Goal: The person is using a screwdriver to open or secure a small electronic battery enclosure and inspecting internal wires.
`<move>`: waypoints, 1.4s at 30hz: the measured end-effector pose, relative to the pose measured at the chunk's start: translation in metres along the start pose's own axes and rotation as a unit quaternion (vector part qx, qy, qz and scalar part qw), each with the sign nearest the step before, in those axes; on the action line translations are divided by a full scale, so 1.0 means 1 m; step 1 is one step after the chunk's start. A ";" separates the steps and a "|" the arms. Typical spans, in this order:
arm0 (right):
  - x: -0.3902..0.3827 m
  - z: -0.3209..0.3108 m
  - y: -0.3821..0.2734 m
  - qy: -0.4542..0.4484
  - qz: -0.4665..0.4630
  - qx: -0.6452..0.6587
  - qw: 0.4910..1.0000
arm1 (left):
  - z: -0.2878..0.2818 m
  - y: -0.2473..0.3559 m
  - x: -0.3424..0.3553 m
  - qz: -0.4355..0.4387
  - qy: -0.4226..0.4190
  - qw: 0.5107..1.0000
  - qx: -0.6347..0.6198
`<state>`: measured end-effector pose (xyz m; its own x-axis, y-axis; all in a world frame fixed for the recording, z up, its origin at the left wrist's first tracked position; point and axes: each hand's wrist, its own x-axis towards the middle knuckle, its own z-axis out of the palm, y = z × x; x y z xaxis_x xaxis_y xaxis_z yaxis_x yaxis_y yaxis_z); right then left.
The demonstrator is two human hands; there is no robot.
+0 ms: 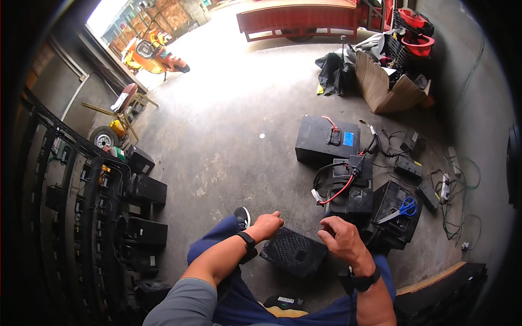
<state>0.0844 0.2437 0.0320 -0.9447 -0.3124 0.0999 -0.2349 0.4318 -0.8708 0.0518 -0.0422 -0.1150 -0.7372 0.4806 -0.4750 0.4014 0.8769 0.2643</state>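
Observation:
A black box with a textured, ribbed top sits on the floor between my knees. My left hand is over its far left edge, fingers loosely stretched forward, with nothing visible in them. To the right of the box, my right hand hangs with bent fingers and the thumb apart, holding nothing that shows. Just beyond that hand stands a black battery-like case with black and red cables across its top. Blue-handled scissors rest on another black case at the right.
A larger black case stands farther off. Chargers and tangled wires lie along the right wall. A rack and several black cases line the left. Beyond are a cardboard box, a chair, an orange scooter and a red cart.

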 end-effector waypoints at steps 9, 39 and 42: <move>0.008 0.015 0.002 -0.025 0.002 -0.019 0.999 | -0.014 -0.001 -0.003 -0.026 0.010 0.998 -0.049; 0.006 0.014 0.002 -0.044 0.029 -0.033 0.998 | -0.025 0.003 0.009 -0.058 0.003 0.998 0.017; 0.007 0.015 0.001 -0.048 0.029 -0.034 0.998 | -0.011 -0.007 0.014 -0.059 -0.046 0.996 0.040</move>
<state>0.0808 0.2294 0.0244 -0.9319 -0.3626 0.0010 -0.1980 0.5066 -0.8392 0.0324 -0.0413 -0.1140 -0.7306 0.3688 -0.5746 0.3591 0.9233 0.1360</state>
